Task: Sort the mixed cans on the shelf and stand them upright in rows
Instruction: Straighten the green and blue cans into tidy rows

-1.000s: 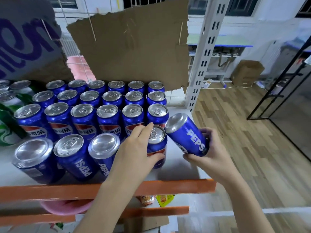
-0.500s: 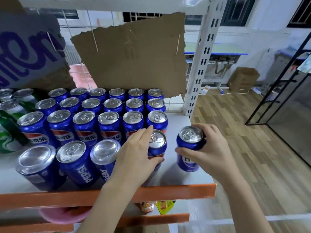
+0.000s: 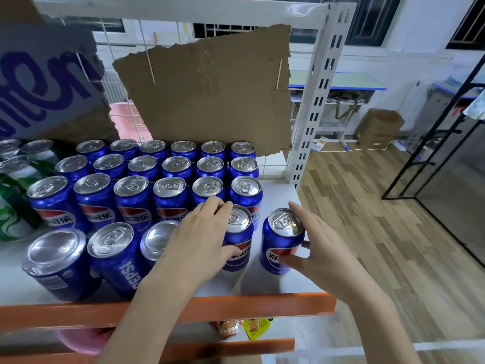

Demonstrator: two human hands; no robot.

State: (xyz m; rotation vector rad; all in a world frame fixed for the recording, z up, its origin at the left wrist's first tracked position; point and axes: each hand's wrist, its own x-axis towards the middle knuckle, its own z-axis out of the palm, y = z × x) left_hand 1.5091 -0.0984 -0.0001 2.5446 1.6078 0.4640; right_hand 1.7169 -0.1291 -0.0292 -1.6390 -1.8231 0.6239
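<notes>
The right hand (image 3: 322, 248) wraps loosely round a blue can (image 3: 282, 240) that stands upright near the front right corner of the shelf (image 3: 283, 198), thumb low across the label and fingers (image 3: 305, 219) curved behind the rim. The left hand (image 3: 202, 240) grips the neighbouring blue can (image 3: 237, 237), also upright, thumb on the label and fingers over the back edge of its top. A narrow gap separates the two cans, and the left-hand can sits just in front of the rear rows (image 3: 168, 174), three lines of blue cans standing tidily.

The step in hand looks like closing up the new front row. To do it well, the person should slide each can along the shelf rather than lift it, keeping the base flat so it cannot tip, and bring the right can in until it lines up with the last column behind it. Labels facing forward would match the row behind.

Three more blue cans (image 3: 112, 256) lie tilted or on their sides at the front left, beside the left forearm; the sleeve or wrist could knock them. Green cans (image 3: 15, 200) stand at the far left, already apart from the blue ones.
</notes>
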